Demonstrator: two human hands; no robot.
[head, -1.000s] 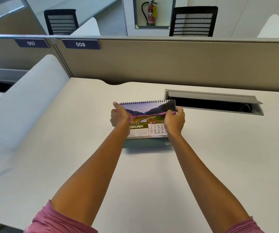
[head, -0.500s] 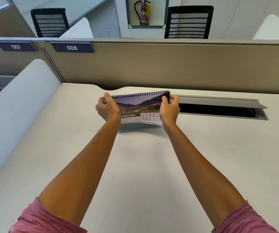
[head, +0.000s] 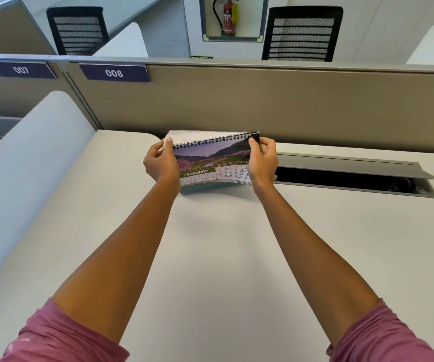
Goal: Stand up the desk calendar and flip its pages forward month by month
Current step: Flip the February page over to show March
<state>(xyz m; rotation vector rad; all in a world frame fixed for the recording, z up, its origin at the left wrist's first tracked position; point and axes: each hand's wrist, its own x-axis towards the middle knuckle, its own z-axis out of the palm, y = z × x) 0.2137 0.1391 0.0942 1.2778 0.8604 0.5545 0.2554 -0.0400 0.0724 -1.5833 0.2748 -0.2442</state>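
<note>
Desk calendar (head: 212,163): spiral-bound, February page facing the camera, held at the far edge of the white desk (head: 223,257), just beside the open cable tray (head: 354,176). Left hand (head: 161,163) clamped on its left edge; right hand (head: 263,159) pinching its top right corner.

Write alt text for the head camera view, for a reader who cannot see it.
Two bare hands, left hand and right hand, hold a spiral-bound desk calendar by its sides on a pale desk, the February page facing the camera. Behind it runs a beige partition labelled 008, with an open cable tray to the right.
</note>
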